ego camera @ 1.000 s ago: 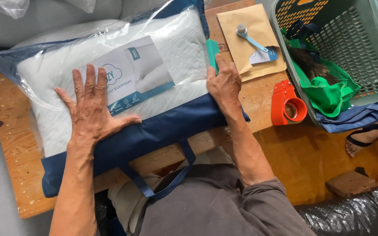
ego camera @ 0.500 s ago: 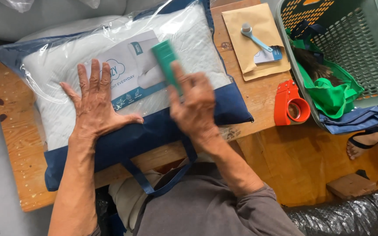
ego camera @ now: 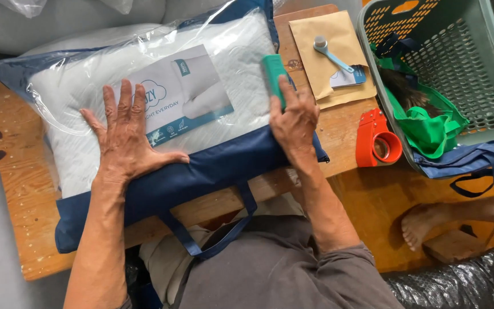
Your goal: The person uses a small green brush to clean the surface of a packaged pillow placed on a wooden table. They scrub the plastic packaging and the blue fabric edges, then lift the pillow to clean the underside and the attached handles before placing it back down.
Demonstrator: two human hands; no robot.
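Both of my hands rest on the white pillow in its clear plastic, navy-trimmed bag [ego camera: 144,97] lying across the wooden table [ego camera: 18,229]: left hand [ego camera: 124,140] pressed flat with fingers spread, right hand [ego camera: 294,117] closed around a small teal rectangular block [ego camera: 273,70].

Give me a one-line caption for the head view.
Left hand flat on a bagged white pillow; right hand holds a teal tool against it.

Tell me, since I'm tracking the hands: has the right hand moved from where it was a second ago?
Yes. The right hand has moved left from the pillow's end near the brown envelope onto the packaged pillow, now gripping a teal object.
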